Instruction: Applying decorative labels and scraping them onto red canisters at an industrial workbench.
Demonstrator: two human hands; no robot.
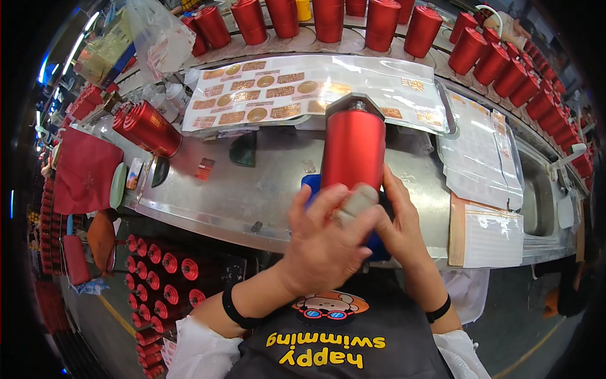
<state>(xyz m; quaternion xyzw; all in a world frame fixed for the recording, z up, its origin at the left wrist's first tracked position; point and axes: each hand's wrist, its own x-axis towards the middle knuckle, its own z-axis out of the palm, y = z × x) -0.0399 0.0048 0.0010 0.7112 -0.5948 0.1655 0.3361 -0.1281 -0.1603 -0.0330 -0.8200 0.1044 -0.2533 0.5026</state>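
A red cylindrical bottle [355, 150] with a dark, many-sided end lies tilted away from me above the bench's front edge. My right hand [404, 222] is closed around its right side near the lower end. My left hand [325, 237] lies over that same lower end, its fingers smeared by motion. A beige-grey, cloth-like piece [357, 204] shows at the left fingers; whether it is wrapped on a finger or held I cannot tell. Beneath the bottle, partly hidden by my hands, is a blue object [309, 182].
Label sheets [265, 95] with gold designs lean at the back of the metal bench [214, 205]. Red bottles [329, 22] line a conveyor beyond. Another bottle [148, 129] lies tilted at left. White sheets [483, 151] and a sink [536, 196] are right. Crated bottles [169, 262] stand below left.
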